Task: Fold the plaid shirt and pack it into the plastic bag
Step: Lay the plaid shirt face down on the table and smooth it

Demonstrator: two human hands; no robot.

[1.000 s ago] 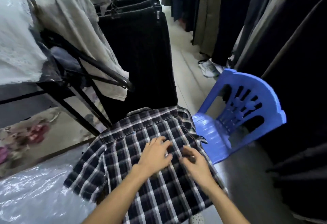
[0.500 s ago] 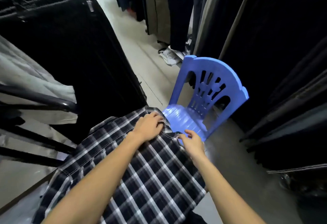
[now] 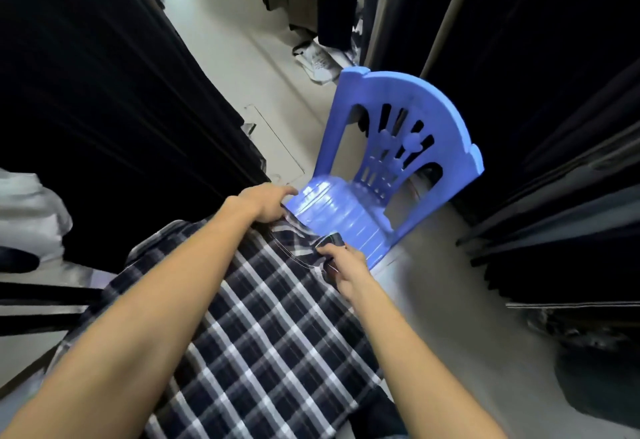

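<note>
Head-camera view down a narrow aisle between racks of clothing: at far left, a pale grey garment point(image 3: 33, 210) hangs over a dark metal frame point(image 3: 38, 295), with a wall of dark hanging clothes point(image 3: 114, 92) behind it. A plaid shirt point(image 3: 256, 327), navy with white checks, lies spread in the lower centre of the scene beneath a person's two bare forearms. The left hand point(image 3: 265, 204) rests at the shirt's far edge, fingers curled over the cloth right where it meets the seat of a blue plastic chair point(image 3: 391, 161); whether it actually grips the fabric cannot be told. The right hand point(image 3: 344, 267) pinches a bunched fold of the shirt just beside the chair seat. More dark garments point(image 3: 540, 99) hang at right, above a pale floor point(image 3: 221, 40).
</note>
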